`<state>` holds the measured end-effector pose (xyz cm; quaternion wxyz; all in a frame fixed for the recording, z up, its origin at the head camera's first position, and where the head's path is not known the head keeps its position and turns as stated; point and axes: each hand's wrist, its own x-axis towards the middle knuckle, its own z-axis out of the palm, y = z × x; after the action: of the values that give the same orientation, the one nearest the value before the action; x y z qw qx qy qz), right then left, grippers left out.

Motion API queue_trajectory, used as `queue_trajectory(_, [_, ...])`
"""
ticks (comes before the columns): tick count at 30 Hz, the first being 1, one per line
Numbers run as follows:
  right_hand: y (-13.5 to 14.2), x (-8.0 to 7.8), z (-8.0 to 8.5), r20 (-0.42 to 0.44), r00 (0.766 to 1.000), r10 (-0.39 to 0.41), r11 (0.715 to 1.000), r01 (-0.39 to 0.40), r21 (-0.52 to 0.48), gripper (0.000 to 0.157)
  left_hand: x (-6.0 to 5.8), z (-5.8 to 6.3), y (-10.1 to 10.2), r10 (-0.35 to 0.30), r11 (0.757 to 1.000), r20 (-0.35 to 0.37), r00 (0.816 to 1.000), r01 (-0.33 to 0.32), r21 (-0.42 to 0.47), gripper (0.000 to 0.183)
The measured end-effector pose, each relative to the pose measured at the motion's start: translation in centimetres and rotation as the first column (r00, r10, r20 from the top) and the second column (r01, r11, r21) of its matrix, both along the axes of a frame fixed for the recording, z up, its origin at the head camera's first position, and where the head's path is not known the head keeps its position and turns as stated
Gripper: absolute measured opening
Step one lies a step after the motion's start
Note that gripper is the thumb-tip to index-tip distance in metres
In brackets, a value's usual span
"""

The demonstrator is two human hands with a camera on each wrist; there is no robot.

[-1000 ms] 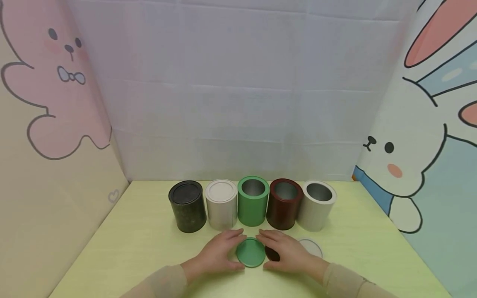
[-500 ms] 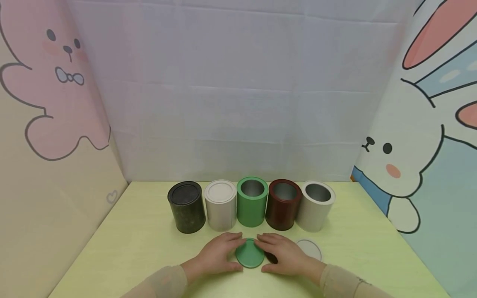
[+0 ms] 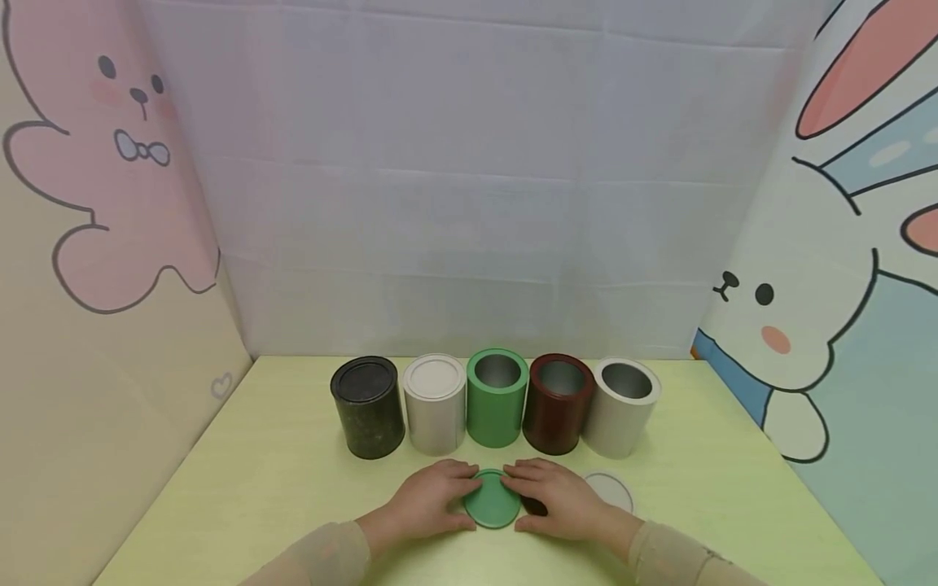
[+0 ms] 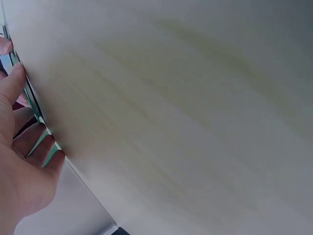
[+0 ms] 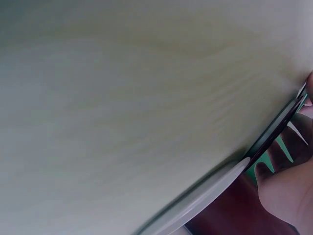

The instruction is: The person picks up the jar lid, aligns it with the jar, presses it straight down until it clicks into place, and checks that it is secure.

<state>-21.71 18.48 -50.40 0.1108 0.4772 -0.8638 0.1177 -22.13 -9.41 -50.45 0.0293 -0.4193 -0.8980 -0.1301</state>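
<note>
We see no readable writing or brand on anything. Our left hand and right hand grip the green lid from either side, fingers curled round its edge, just above the pale yellow-green table. A dark lid peeks from under the right hand, a white lid just right of it. Beyond the hands stand five tins, the green tin in the middle. Cartoon rabbit panels and a white sheet wall the table.
</note>
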Motion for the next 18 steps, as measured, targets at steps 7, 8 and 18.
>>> queue_trajectory(7, [-0.03, -0.12, -0.05, -0.01, 1.0, 0.017, 1.0, -0.017, -0.021, 0.056, 0.01, -0.08, -0.02, 0.003, 0.999, -0.011, 1.0, -0.003, 0.033, 0.057])
queue_trajectory(8, [-0.06, -0.15, -0.07, -0.01, 1.0, 0.021, 0.999, -0.021, -0.026, 0.056, 0.01, -0.09, -0.05, 0.003, 0.999, -0.009, 1.0, -0.002, 0.038, 0.056])
queue_trajectory(18, [-0.39, -0.22, -0.11, -0.012, 1.0, 0.019, 0.999, -0.019, -0.043, 0.051, -0.11, -0.27, -0.04, -0.008, 0.999, -0.006, 1.0, 0.008, 0.053, 0.055])
